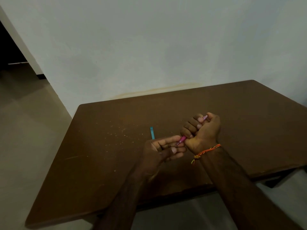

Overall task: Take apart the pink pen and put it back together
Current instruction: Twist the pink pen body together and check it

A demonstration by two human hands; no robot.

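Your right hand (201, 131) is closed in a fist around the pink pen (182, 139), which is held above the brown table (106, 163) with its tip end sticking out below the fist toward your left hand (163, 149) and its pale back end showing above the thumb. Your left hand has its fingers loosely curled, thumb and fingertips meeting at the pen's tip; whether they actually pinch it cannot be told. A small teal strip (152, 133) lies flat on the table just beyond your left hand, and an orange thread bracelet (206, 151) circles your right wrist.
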